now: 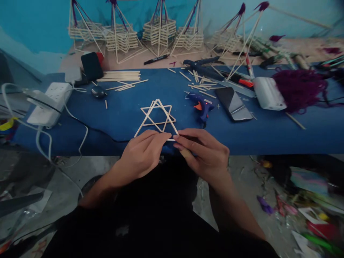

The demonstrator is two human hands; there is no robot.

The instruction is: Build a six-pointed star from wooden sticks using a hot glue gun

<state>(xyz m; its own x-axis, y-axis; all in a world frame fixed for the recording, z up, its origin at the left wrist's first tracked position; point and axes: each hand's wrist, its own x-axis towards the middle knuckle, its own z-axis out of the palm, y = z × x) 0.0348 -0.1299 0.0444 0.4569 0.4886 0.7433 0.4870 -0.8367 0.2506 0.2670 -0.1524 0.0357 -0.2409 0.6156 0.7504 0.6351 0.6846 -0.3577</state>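
Observation:
A triangle of thin wooden sticks (170, 116) is held near the front edge of the blue table, its tip pointing away from me. My left hand (146, 150) is closed, thumb and fingers pinching the near side of the triangle and hiding most of that stick. At its near right corner, my right hand (201, 148) grips the triangle between thumb and fingertips. Just beyond and partly behind it lies a star shape of crossed sticks (151, 124); whether the two are joined I cannot tell. To the right rests a blue glue gun (202, 106) with an orange trigger.
Several stick frames (159, 34) with purple yarn stand along the back wall. Loose sticks (120, 76) lie behind the star. A phone (233, 104), a white device (268, 94) and purple yarn (298, 87) are on the right. On the left sits a power strip (49, 104) with cables.

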